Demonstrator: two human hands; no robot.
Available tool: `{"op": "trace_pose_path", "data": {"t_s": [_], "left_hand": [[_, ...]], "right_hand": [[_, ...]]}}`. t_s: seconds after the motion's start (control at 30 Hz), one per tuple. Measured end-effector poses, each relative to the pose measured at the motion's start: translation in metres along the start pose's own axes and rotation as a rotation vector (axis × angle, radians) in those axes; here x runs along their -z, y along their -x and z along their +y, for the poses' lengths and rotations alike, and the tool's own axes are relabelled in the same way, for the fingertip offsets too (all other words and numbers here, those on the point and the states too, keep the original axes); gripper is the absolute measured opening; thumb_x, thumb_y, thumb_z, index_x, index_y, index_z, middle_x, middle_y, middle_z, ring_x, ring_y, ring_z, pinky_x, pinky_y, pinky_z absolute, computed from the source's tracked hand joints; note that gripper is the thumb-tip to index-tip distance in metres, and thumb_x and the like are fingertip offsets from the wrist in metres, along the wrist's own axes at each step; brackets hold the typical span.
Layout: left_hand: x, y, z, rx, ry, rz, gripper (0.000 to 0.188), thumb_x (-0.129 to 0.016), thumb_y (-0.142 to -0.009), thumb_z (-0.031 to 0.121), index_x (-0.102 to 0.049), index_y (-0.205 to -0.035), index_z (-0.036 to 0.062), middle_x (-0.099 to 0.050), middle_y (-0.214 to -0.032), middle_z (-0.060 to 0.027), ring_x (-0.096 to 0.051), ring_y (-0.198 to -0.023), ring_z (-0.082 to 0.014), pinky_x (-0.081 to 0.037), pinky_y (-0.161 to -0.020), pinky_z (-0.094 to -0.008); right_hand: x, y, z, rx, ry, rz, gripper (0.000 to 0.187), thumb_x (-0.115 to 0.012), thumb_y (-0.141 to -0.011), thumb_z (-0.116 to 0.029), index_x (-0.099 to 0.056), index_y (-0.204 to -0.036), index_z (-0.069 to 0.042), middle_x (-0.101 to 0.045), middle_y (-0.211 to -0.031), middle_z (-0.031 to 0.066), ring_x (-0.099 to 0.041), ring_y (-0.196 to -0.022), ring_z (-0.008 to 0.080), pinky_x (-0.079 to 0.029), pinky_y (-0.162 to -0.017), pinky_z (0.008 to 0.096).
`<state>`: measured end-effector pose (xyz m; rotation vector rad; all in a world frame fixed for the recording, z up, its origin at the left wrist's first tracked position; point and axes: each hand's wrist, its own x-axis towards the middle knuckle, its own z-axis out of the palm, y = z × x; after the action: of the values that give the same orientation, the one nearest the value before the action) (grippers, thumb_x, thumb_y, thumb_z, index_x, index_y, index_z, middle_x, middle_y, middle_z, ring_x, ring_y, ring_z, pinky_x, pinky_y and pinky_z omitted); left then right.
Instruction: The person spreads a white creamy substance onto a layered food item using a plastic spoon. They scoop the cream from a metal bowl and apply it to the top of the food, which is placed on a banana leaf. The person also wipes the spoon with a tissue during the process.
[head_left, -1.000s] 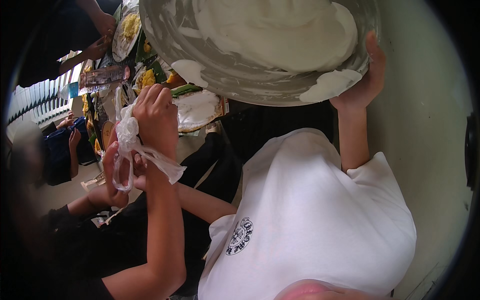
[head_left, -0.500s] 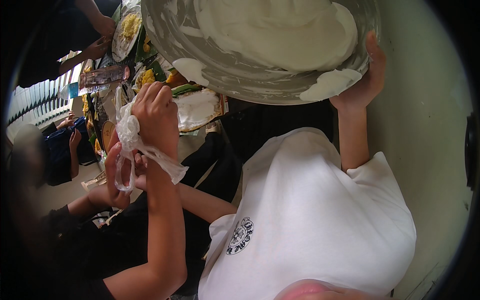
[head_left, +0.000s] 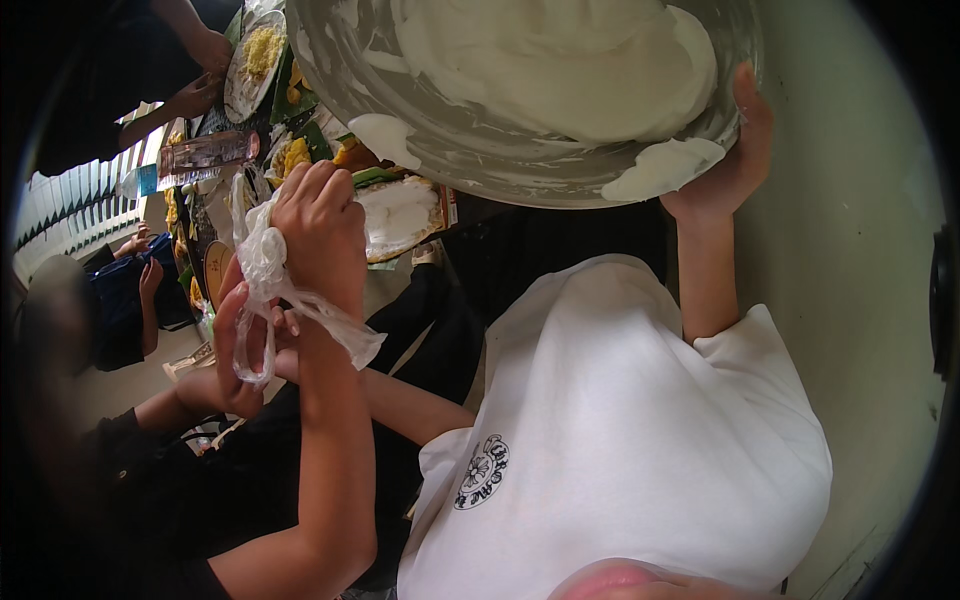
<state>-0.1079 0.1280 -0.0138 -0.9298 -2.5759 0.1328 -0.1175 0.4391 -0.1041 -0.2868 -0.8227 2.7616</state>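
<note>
Wall (head_left: 840,250) same; R hand (head_left: 738,168) grips bowl (head_left: 490,165); L hand (head_left: 286,360) can't tell; plastic (head_left: 265,265) shifted right.

Gap between large bowl (head_left: 490,165) and white shirt (head_left: 640,420), room for a hand to pass. Right side: right hand (head_left: 735,170) on bowl rim, pale wall (head_left: 850,260) beyond, clearance unclear. Left side blocked: co-worker's forearm (head_left: 336,440) crosses in front of the person's left forearm (head_left: 410,402); knotted plastic bag (head_left: 265,258) and its dangling loops add clutter.
</note>
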Motion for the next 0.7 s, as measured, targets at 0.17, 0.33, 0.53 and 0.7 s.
{"op": "trace_pose_path", "data": {"t_s": [0.17,0.33,0.53,0.7], "left_hand": [[-0.003,0.002,0.0,0.034,0.039,-0.024,0.015,-0.059,-0.052,0.006,-0.047,-0.057,-0.0003,-0.051,-0.07,-0.0084,-0.057,-0.072,-0.0257,-0.046,-0.06,-0.0363],[-0.002,0.003,0.004,0.106,0.073,-0.062,0.014,-0.061,-0.058,0.002,-0.05,-0.064,-0.0029,-0.055,-0.074,-0.0111,-0.059,-0.074,-0.0297,-0.046,-0.062,-0.0385],[-0.002,0.002,0.007,0.105,0.072,-0.1,0.012,-0.061,-0.057,0.002,-0.05,-0.059,-0.0021,-0.053,-0.07,-0.0096,-0.058,-0.072,-0.0284,-0.045,-0.06,-0.0384],[-0.007,0.004,0.009,0.122,0.079,-0.079,0.013,-0.061,-0.055,0.004,-0.05,-0.058,-0.0017,-0.052,-0.069,-0.009,-0.057,-0.071,-0.0273,-0.045,-0.06,-0.0377]], "right_hand": [[0.003,-0.001,0.0,-0.001,-0.021,-0.034,0.051,-0.039,-0.099,-0.039,-0.052,-0.131,-0.002,-0.057,-0.132,0.014,-0.054,-0.124,0.0283,-0.044,-0.104,0.043],[-0.002,0.001,-0.001,0.007,-0.014,-0.005,0.05,-0.041,-0.099,-0.039,-0.053,-0.131,-0.002,-0.057,-0.132,0.0138,-0.054,-0.124,0.0285,-0.044,-0.104,0.0431],[0.01,-0.001,0.001,0.019,-0.019,-0.004,0.05,-0.041,-0.098,-0.039,-0.053,-0.132,-0.003,-0.057,-0.133,0.0135,-0.054,-0.124,0.0285,-0.044,-0.105,0.0434],[0.001,0.001,0.0,0.027,0.022,0.047,0.051,-0.04,-0.098,-0.039,-0.052,-0.132,-0.003,-0.057,-0.133,0.0138,-0.054,-0.124,0.0285,-0.044,-0.105,0.0436]]}}
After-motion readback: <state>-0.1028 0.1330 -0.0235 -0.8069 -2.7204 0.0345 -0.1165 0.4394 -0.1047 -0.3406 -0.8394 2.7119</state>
